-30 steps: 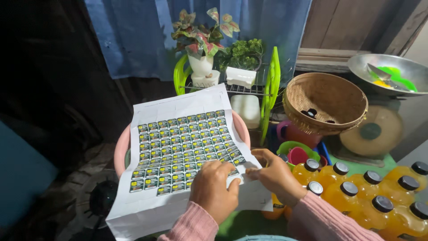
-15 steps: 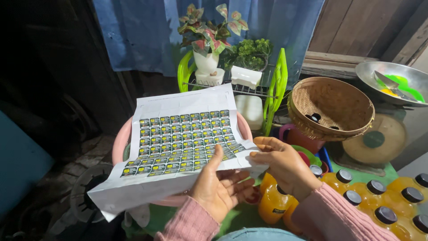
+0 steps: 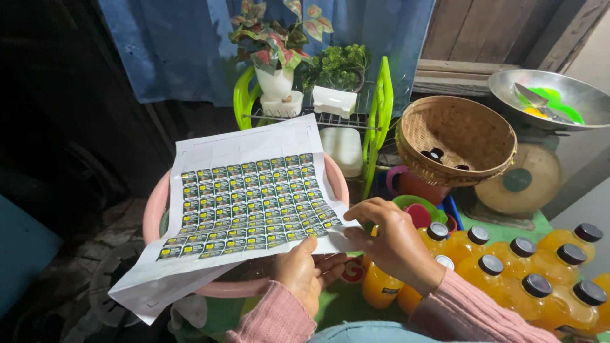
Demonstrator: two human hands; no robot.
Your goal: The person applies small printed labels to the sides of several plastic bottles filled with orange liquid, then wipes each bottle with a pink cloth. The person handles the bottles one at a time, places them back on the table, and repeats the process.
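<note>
Both hands [image 3: 305, 270] [image 3: 387, 238] pinch the label sheet's [image 3: 244, 203] near edge.

The left hand [image 3: 305, 273] and right hand [image 3: 391, 238] are bare, each wrist covered by a pink ribbed knit sleeve [image 3: 470, 311].

Print on the label sheet [image 3: 244, 197] too small to be read. Pink basin [image 3: 155, 213] largely covered by the sheet. Bottles [image 3: 540, 286] cut off at lower right. Left-frame floor objects lost in shadow.
</note>
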